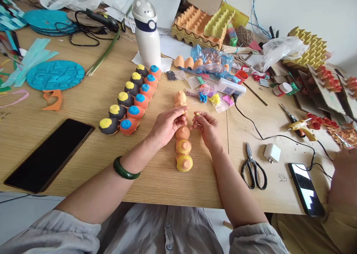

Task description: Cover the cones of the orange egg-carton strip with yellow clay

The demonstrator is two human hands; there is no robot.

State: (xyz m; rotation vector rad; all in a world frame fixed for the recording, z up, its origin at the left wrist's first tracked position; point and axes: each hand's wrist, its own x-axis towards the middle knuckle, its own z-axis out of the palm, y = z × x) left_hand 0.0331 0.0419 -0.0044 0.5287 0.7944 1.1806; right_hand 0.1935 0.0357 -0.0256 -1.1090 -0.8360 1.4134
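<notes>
both hands pinch bits of yellow clay above a row of orange egg-carton cups point(182, 142) on the desk point(83, 105): left hand point(167, 125), right hand point(206, 127). the nearest cups look yellow-capped; the farther ones remain bare.

Craft workshop, indoor. Evidence: wooden table point(83, 109) crowded with painted egg-carton cups point(131, 99), egg trays point(203, 25), glue gun point(302, 127), scissors point(253, 168), twine ball point(245, 34), cut blue paper discs point(55, 74), bags of coloured clay point(212, 94).
</notes>
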